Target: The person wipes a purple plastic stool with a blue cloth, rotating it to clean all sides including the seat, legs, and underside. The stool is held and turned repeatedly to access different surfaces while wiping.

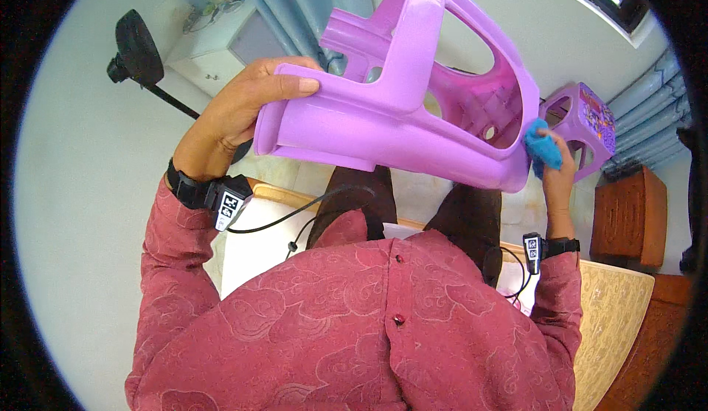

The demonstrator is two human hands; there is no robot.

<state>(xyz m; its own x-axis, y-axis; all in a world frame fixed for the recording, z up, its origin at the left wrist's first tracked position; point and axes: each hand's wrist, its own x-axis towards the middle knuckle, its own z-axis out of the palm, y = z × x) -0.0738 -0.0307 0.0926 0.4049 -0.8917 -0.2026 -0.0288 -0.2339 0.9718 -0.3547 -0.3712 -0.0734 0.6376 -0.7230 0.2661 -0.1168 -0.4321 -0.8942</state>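
A purple plastic stool (354, 129) lies on its side in the air above my knees, its hollow underside and leg openings showing. My left hand (249, 98) grips the end of one leg at the left, thumb on top and the fingers partly hidden behind the plastic. At the right, my right hand (558, 162) holds a bunched blue cloth (542, 145) against the seat end of the stool. Both wrists wear black straps with small tagged devices and cables.
A second purple stool with a patterned seat (597, 117) stands at the right, near a brown wooden box (628, 217). A black stand (171, 101) rises at the left. Blue curtains (298, 7) hang behind. Beneath me is a bed or bench edge (614, 295).
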